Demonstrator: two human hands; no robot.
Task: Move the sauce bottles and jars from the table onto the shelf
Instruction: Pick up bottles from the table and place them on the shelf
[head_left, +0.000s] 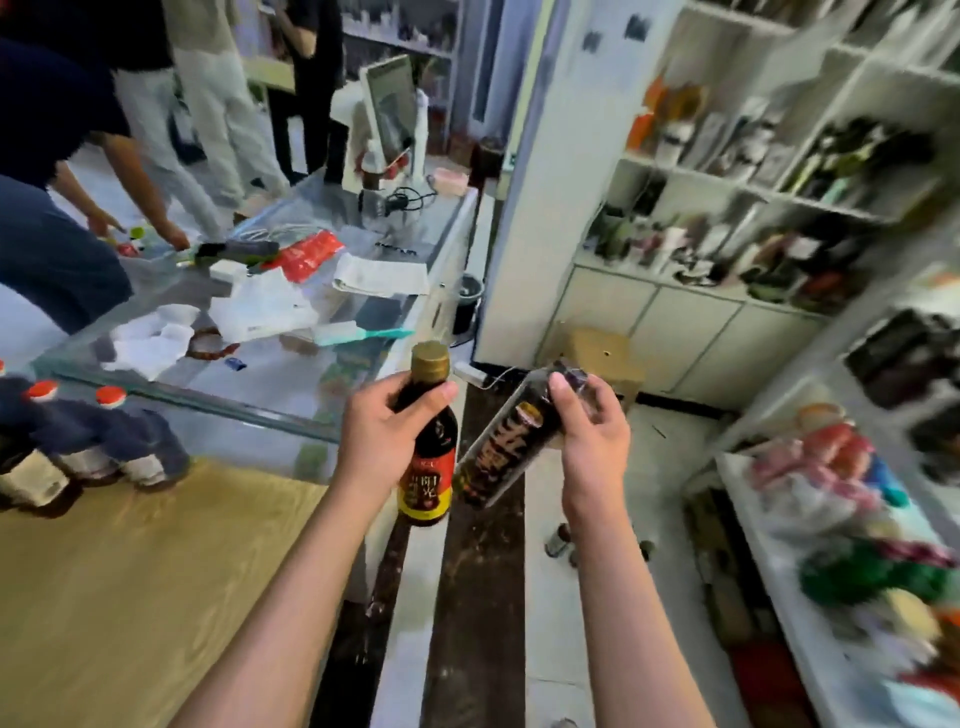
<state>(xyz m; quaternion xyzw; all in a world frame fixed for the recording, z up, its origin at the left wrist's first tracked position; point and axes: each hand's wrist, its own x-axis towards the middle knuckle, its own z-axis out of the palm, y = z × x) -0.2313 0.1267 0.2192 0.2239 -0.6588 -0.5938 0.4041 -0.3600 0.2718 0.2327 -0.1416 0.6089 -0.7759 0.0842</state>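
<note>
Grip: left hand wraps the neck of an upright dark bottle; right hand clasps the upper end of a second bottle, tilted.
Position: both bottles are in the air over the floor, between table and shelf, bases nearly touching.
Handling: advise levelling the tilted bottle and keeping the two apart.
Clearance: aisle is open; shelf compartments look crowded, blurred.
Remaining: more bottles stand on the table.
</note>
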